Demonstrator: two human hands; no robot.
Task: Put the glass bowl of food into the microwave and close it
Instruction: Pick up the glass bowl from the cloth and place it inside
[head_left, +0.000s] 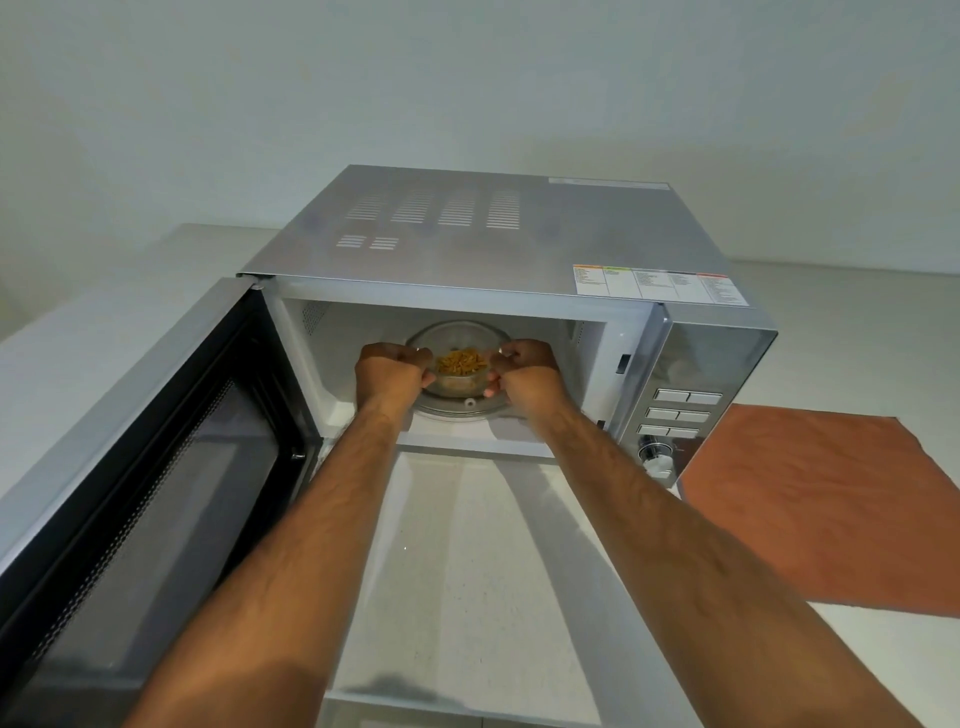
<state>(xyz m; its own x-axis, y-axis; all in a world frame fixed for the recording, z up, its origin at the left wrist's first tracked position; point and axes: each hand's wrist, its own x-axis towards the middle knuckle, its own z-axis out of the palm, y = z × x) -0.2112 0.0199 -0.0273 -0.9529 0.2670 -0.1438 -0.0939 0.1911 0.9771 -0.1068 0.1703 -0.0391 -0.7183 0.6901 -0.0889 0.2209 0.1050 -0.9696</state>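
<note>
The silver microwave (498, 244) stands on a pale worktop (467, 561), against a plain light wall (467, 78). On the right front corner of its top there is a label (660, 285) with five columns; each column has a coloured heading, orange, green, dark and red, but the small print is too fine to read. No brand name can be read anywhere. The control panel (680, 415) on the right side has three rows of grey buttons and one round knob below them; their marks are also not legible.

The door (156, 467) is swung wide open to the left, with a black frame and a dark mesh window. Inside the white cavity, the glass bowl (460, 376) with yellow-brown food (461, 362) sits over the round glass turntable (457, 410). It is not clear whether the bowl already rests on the turntable.

Both arms reach into the cavity. The left hand (392, 371) grips the left rim of the bowl with the fingers curled closed around it. The right hand (524, 369) grips the right rim in the same way.

To the right of the microwave, an orange-brown mat (821, 499) lies flat on the worktop, just beside the lower corner of the control panel.
</note>
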